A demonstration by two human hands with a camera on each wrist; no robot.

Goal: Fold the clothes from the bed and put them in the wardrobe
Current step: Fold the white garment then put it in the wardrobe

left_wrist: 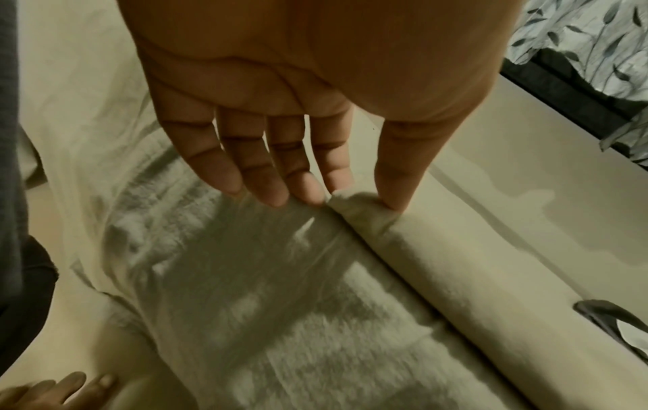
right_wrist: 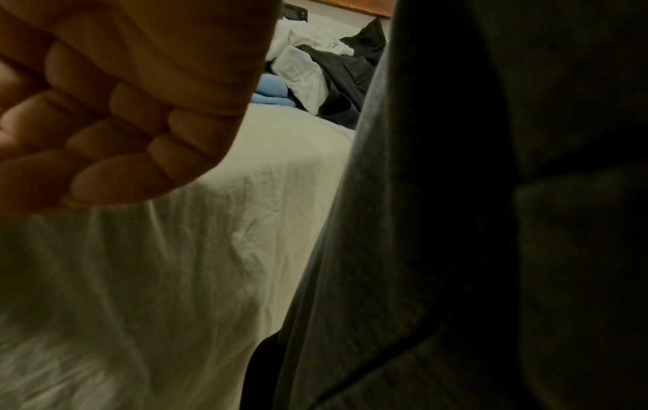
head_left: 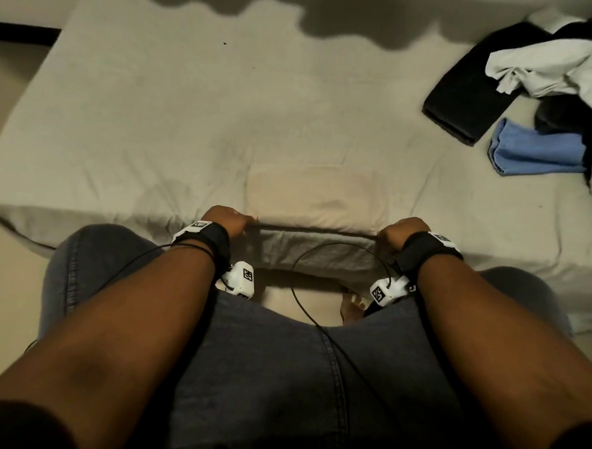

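Note:
A beige garment, nearly the colour of the sheet, lies at the near edge of the bed, and its lower part hangs over the side. My left hand pinches the left end of its folded edge. In the left wrist view the thumb and forefinger of my left hand squeeze the rolled corner of the garment, the other fingers straight. My right hand grips the right end. In the right wrist view the fingers of my right hand are curled tight above the cloth.
Unfolded clothes lie at the bed's right side: a black folded piece, a crumpled white garment and a blue folded piece. My grey-trousered legs press against the bed's near edge. Cables run from the wrist cameras.

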